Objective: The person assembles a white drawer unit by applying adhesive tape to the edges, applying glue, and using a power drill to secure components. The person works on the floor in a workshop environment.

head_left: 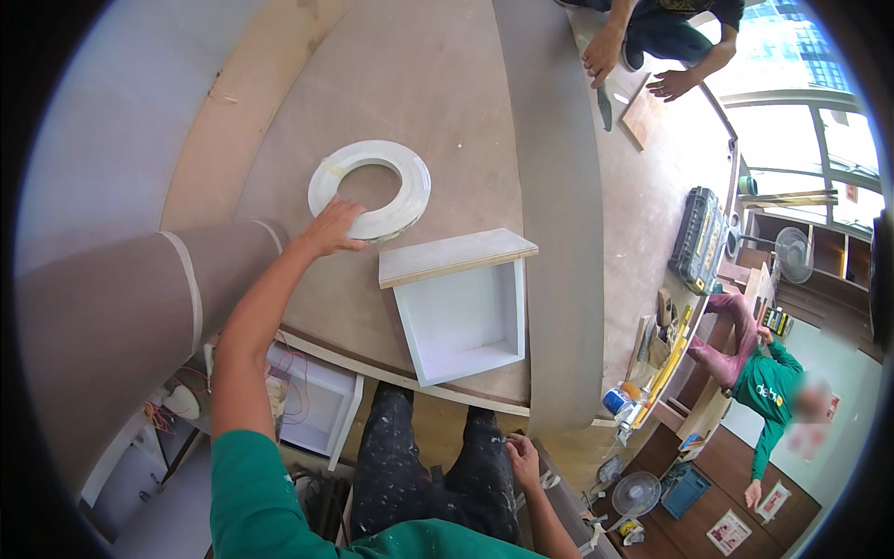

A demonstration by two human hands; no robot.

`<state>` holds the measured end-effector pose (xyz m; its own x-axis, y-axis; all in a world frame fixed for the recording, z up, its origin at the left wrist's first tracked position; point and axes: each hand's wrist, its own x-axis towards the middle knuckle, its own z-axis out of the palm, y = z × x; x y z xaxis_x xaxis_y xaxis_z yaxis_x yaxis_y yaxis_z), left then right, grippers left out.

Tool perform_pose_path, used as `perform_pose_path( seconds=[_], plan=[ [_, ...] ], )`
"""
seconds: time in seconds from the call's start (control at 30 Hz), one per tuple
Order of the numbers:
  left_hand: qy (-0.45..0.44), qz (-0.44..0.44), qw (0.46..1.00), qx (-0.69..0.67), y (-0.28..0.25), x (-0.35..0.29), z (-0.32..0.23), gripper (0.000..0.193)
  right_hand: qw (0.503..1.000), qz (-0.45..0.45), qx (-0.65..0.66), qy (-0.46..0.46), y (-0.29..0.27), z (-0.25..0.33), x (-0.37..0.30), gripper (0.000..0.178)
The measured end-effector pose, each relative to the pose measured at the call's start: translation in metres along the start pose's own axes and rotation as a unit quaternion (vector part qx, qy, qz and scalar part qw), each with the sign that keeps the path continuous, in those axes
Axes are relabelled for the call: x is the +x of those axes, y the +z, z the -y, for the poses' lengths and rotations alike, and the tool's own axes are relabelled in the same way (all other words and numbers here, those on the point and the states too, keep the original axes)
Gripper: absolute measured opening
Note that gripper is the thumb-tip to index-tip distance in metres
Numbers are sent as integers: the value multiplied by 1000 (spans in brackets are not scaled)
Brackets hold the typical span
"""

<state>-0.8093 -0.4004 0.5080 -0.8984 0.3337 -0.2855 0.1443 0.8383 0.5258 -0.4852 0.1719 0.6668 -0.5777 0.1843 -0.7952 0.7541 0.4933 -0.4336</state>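
On the brown worktop lies a wide, flat roll of white edge banding with a large round hole. My left hand grips its near-left rim, fingers over the top and thumb at the outer side. To the right of the roll is a white drawer with a pale front panel; neither hand touches it. My right hand hangs low beside my right leg, fingers loosely bent and apart, with nothing visible in it.
A large brown roll of sheet lies at the left. Another person's hands work near a small board at the far right. A black tool case and a yellow level lie rightward. Another person in green sits beyond.
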Motion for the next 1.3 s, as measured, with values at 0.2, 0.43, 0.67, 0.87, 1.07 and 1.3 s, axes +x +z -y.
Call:
perform_pose_path(
  seconds=[0.2, 0.43, 0.67, 0.87, 1.07, 1.3],
  plan=[
    [-162, -141, 957, -195, -66, 49, -37, 60, 997, 19, 23, -67, 4, 33, -5, 34],
    [-215, -309, 692, -615, -109, -27, -137, 37, 990, 6, 119, -80, -20, 22, -18, 35],
    [-108, -266, 614, -735, -152, -126, -341, 50, 928, 83, 357, -67, -69, 61, -11, 43],
    [-39, -191, 586, -786, -128, -185, -512, 59, 775, 254, 534, -222, -191, 183, -71, 71],
    [-26, -92, 581, -808, -72, -217, -626, 68, 810, 225, 461, -285, -300, 154, -139, 59],
    [-77, -68, 547, -831, -81, -215, -690, 72, 791, 146, 504, -314, -342, 115, -212, 50]
  ],
)
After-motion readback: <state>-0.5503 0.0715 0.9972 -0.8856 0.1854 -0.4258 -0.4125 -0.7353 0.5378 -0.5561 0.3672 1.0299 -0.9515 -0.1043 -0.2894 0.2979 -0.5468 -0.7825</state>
